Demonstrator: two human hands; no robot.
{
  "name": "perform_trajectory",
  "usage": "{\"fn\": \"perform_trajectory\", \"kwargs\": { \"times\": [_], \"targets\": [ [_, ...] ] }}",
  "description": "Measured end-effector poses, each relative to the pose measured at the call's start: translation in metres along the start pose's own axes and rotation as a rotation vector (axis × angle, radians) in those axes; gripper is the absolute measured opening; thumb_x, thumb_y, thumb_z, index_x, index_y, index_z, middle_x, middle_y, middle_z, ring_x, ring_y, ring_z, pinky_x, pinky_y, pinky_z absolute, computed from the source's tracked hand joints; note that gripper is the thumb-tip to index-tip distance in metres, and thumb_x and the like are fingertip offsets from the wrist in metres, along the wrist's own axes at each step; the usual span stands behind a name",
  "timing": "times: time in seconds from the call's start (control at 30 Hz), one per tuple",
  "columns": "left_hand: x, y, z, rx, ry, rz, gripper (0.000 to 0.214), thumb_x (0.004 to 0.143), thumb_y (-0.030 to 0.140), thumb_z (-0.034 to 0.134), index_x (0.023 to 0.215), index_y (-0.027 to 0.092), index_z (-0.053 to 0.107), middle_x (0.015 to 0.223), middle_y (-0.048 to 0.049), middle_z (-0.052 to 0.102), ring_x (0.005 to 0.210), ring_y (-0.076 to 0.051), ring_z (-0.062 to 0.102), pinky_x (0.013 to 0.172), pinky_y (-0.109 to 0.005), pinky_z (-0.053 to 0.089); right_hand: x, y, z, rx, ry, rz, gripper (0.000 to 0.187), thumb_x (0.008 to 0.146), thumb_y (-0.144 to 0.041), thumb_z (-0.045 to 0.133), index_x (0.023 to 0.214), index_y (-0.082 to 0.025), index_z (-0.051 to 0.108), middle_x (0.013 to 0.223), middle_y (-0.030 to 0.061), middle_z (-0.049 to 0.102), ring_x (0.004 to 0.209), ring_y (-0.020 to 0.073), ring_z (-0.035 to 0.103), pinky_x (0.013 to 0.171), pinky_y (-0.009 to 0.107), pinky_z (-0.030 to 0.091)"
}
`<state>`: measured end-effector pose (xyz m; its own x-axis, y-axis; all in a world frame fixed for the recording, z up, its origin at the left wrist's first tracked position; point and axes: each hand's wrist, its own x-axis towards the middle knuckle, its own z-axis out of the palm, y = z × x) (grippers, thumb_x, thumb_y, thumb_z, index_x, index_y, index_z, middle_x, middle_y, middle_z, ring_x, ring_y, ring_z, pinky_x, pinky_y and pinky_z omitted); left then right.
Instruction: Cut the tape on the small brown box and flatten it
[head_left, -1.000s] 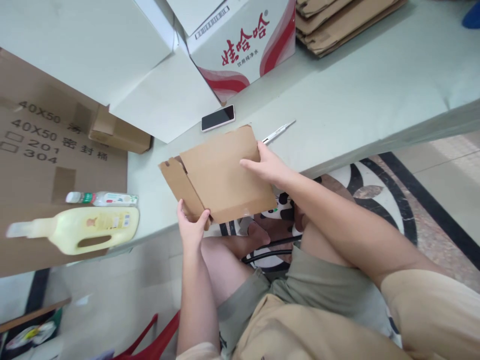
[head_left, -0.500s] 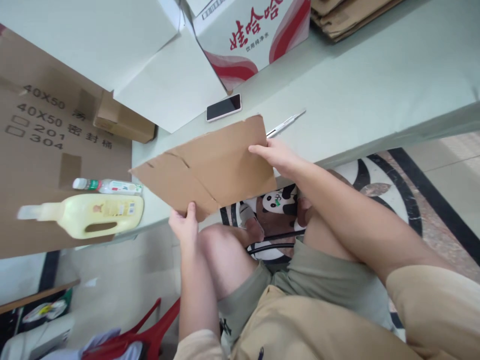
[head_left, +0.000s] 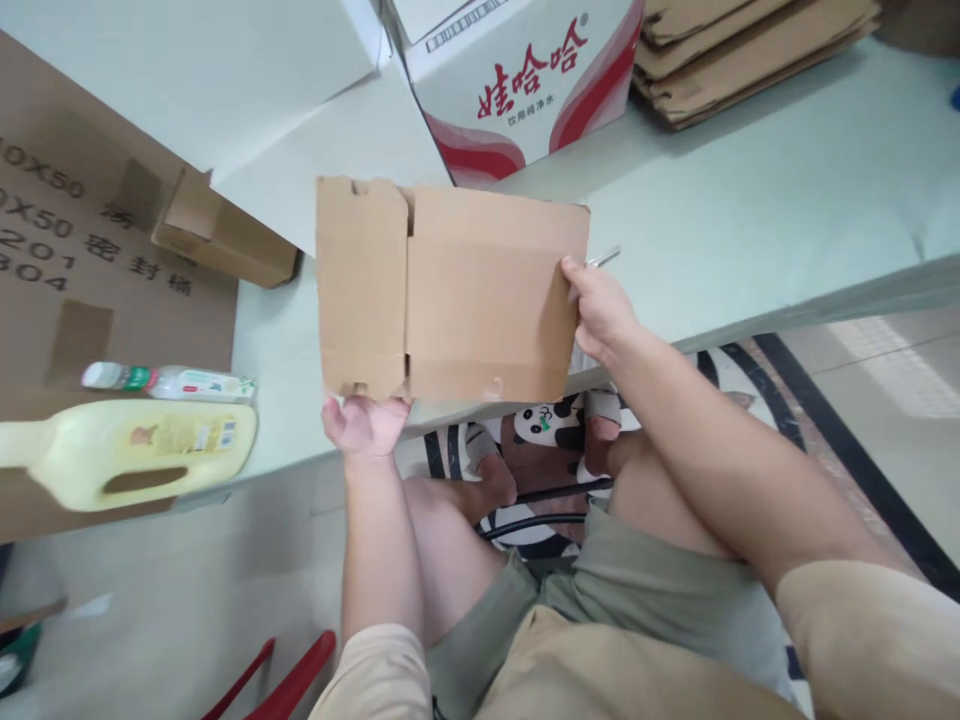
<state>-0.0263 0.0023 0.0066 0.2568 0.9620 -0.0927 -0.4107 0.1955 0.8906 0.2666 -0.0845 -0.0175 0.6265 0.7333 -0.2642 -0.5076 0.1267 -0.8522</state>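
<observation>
I hold a flat brown cardboard box blank [head_left: 450, 290] upright above the front edge of the pale green table [head_left: 750, 220]. My left hand [head_left: 364, 425] grips its lower left corner from below. My right hand [head_left: 600, 310] grips its right edge. A creased flap forms the blank's left third. The blank hides the phone, and only the tip of a metal tool [head_left: 604, 258] shows by my right hand.
A yellow jug [head_left: 135, 460] and a small bottle [head_left: 172, 380] lie at the left. A red-and-white printed carton [head_left: 525, 80], white cartons [head_left: 195, 70], a small brown box [head_left: 217, 240] and stacked flat cardboard [head_left: 750, 45] stand at the back. A red chair [head_left: 292, 680] is below.
The cardboard blank has been raised and turned from tilted flat to upright, facing me. My left hand moved under its lower left corner; my right hand stayed on the right edge.
</observation>
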Motion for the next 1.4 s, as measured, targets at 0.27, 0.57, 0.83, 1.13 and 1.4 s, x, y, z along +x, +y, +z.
{"fn": "perform_trajectory", "kwargs": {
  "times": [0.27, 0.57, 0.83, 1.13, 1.4],
  "targets": [
    [0.061, -0.05, 0.033, -0.105, 0.174, -0.058, 0.035, 0.075, 0.037, 0.059, 0.104, 0.02, 0.069, 0.104, -0.0064, 0.079, 0.11, -0.024, 0.072, 0.095, -0.033, 0.056, -0.03, -0.006, 0.003, -0.112, 0.009, 0.037, 0.043, 0.071, -0.05, 0.075, 0.099, -0.019, 0.067, 0.093, 0.0052, 0.077, 0.097, 0.0261, 0.073, 0.092, 0.042, 0.059],
    [0.05, -0.066, 0.035, -0.228, 0.231, -0.25, 0.04, 0.086, 0.051, 0.056, 0.107, 0.019, 0.071, 0.101, -0.0067, 0.079, 0.1, -0.024, 0.074, 0.094, -0.037, 0.058, -0.044, 0.009, -0.002, -0.191, 0.239, 0.03, 0.052, 0.065, -0.053, 0.078, 0.102, -0.02, 0.064, 0.1, 0.0052, 0.077, 0.093, 0.0276, 0.074, 0.08, 0.043, 0.064],
    [-0.006, -0.037, 0.023, -0.282, 0.072, -0.118, 0.06, 0.086, 0.07, 0.051, 0.113, 0.019, 0.071, 0.108, -0.0108, 0.078, 0.101, -0.027, 0.075, 0.081, -0.036, 0.062, -0.1, -0.003, -0.014, -0.102, 0.089, 0.082, 0.046, 0.053, -0.039, 0.082, 0.091, -0.021, 0.063, 0.094, 0.0034, 0.076, 0.088, 0.0251, 0.073, 0.081, 0.042, 0.064],
    [0.005, -0.013, 0.001, -0.267, -0.111, -0.344, 0.059, 0.087, 0.07, 0.035, 0.092, 0.021, 0.068, 0.072, -0.0041, 0.071, 0.056, -0.017, 0.069, 0.056, -0.028, 0.055, -0.153, -0.066, -0.098, 0.078, 0.385, -0.073, 0.024, 0.06, -0.02, 0.073, 0.074, -0.021, 0.054, 0.067, -0.0081, 0.064, 0.039, 0.0017, 0.041, 0.035, 0.015, 0.038],
    [0.014, -0.008, -0.008, -0.294, -0.173, -0.35, 0.053, 0.086, 0.066, 0.042, 0.086, 0.02, 0.068, 0.071, -0.0031, 0.069, 0.057, -0.016, 0.069, 0.056, -0.027, 0.054, -0.106, -0.134, -0.122, -0.071, 0.601, -0.325, 0.03, 0.084, -0.001, 0.053, 0.062, -0.022, 0.051, 0.05, -0.011, 0.051, 0.036, -0.0003, 0.038, 0.035, 0.012, 0.037]
  ]
}}
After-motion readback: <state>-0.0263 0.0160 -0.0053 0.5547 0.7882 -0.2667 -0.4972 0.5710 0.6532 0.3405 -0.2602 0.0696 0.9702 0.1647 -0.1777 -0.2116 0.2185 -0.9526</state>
